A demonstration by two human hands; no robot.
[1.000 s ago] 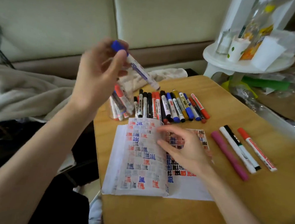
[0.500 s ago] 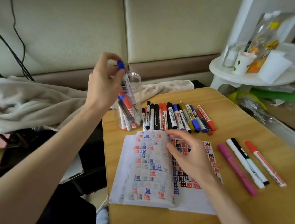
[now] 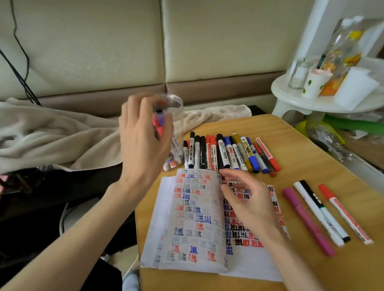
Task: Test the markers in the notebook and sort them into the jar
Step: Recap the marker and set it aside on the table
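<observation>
My left hand (image 3: 143,141) hung at the clear jar (image 3: 175,103), behind the notebook's left corner, fingers loose and holding nothing. Red and blue markers (image 3: 176,148) stood inside the jar. My right hand (image 3: 248,206) lay slack on the notebook (image 3: 191,226). A marker row (image 3: 229,153) lay just behind the notebook, four loose markers (image 3: 317,213) to its right.

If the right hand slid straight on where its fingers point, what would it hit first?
Likely the row of markers just past the notebook; the right hand has its fingertips near their lower ends.
</observation>
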